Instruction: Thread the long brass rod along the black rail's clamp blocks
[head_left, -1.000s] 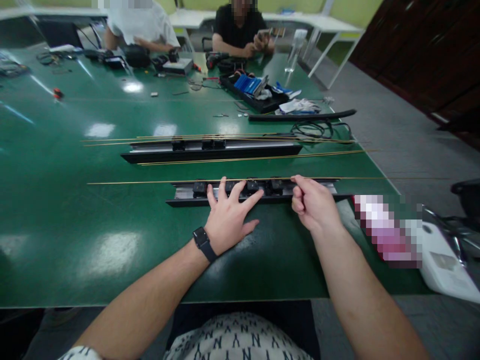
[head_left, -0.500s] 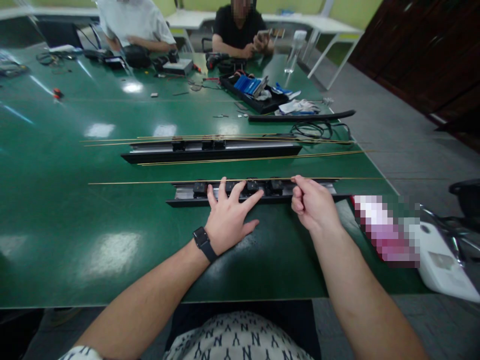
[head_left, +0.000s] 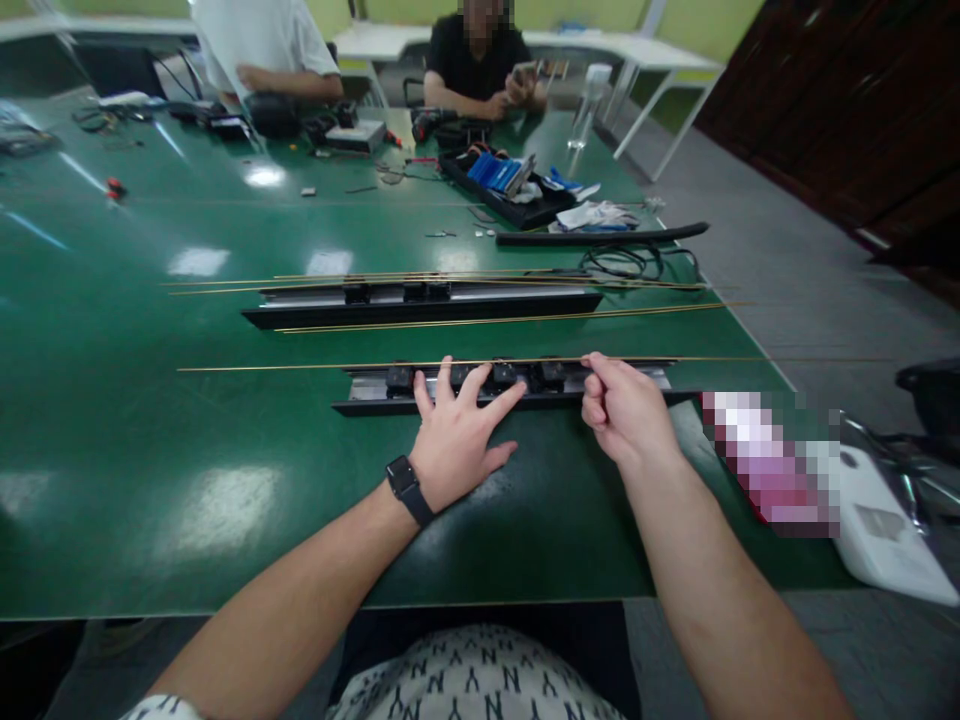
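My left hand (head_left: 457, 430) lies flat with fingers spread on a long black and silver rail (head_left: 375, 390) that carries several black blocks, near the table's front. My right hand (head_left: 626, 410) is closed in a pinch on a thin brass rod (head_left: 300, 366) that runs along the rail's far edge and sticks out past both ends. A black watch sits on my left wrist.
A second black rail (head_left: 420, 300) with several more brass rods lies further back on the green table (head_left: 150, 450). Behind it are a black tray with blue parts (head_left: 502, 180), a coiled cable (head_left: 637, 260) and a black strip. Two people sit at the far side. A white device (head_left: 885, 530) lies at right.
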